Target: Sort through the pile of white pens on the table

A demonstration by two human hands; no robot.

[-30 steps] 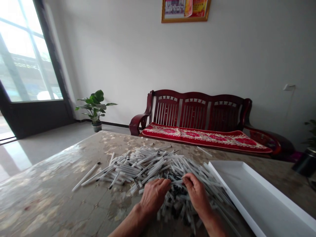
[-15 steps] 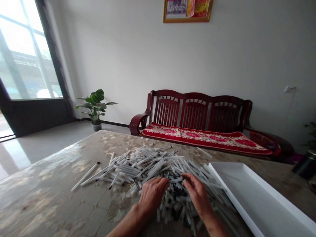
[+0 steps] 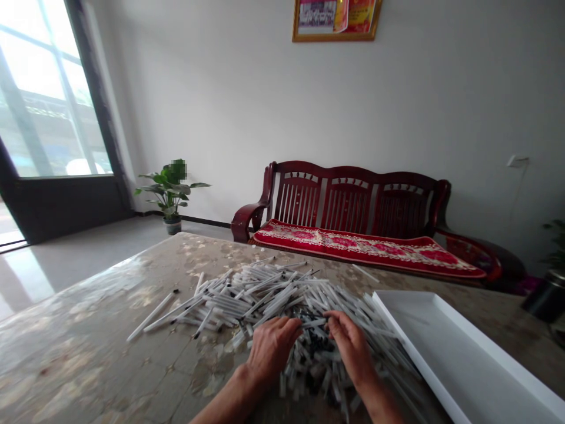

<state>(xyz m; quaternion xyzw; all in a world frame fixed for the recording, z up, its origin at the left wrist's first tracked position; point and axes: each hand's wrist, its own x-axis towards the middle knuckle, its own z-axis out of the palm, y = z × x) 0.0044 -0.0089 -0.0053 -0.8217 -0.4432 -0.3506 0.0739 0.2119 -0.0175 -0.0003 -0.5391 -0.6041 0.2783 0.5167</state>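
Note:
My left hand (image 3: 274, 344) is closed, its thumb and fingers pinching one end of a short translucent piece that looks like a pen cap (image 3: 314, 323). At the other end, the fingertips of my right hand (image 3: 351, 341) are pinched together, with a small dark bit at them. Both ends of the piece are partly hidden by fingers. Below and between the hands lies a heap of short clear caps and black bits (image 3: 315, 371), blurred in places. Just beyond spreads a pile of whitish pen barrels (image 3: 265, 291), several with black ends.
A shallow white tray (image 3: 477, 359) sits to the right, its near-left wall against the barrels. Everything lies on a table with a floral-patterned cover (image 3: 101, 347). Behind it stand a dark red wooden bench (image 3: 348, 194) and a potted plant (image 3: 170, 188).
Hardly anything differs. My right fingertips have shifted very slightly at the end of the short piece; the left hand stays in place.

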